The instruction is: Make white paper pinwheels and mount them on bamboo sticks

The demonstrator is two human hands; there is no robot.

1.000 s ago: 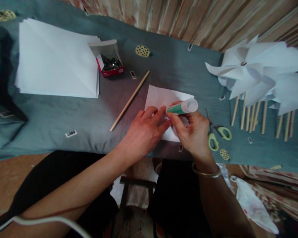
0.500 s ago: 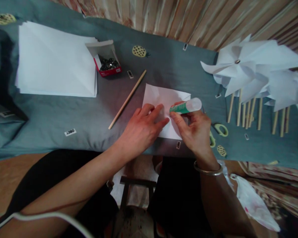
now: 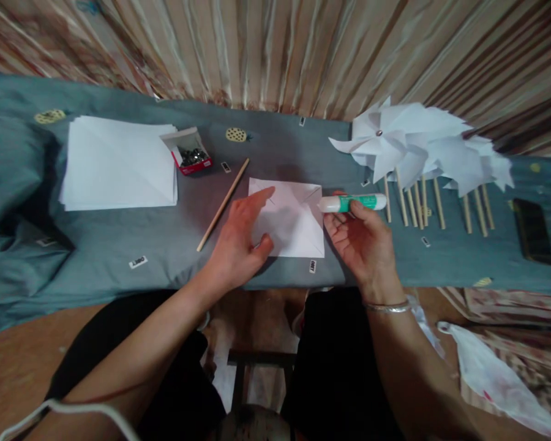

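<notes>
A square sheet of white paper [image 3: 298, 229] with diagonal lines toward its corners lies flat before me. My left hand [image 3: 239, 242] is over its left side, fingers stretched and thumb apart, holding nothing; whether it touches the sheet I cannot tell. Just right of the paper, my right hand [image 3: 367, 245] grips a green and white glue stick [image 3: 365, 200], which lies nearly level with its white end toward the sheet. A thin wooden stick [image 3: 223, 205] rests slantwise to the left of the paper.
Left stands a stack of white paper [image 3: 119, 165] beside an open red box [image 3: 193, 160] of shiny metal pieces. On the right lie several paper pinwheels [image 3: 408, 144] on wooden sticks, and a dark phone [image 3: 532, 231]. A pleated curtain [image 3: 280, 55] hangs along the back edge.
My left hand has drawn back leftward and opened out. The glue stick has come off the paper's middle to its right edge and turned, its white end now pointing left. The view has tilted up.
</notes>
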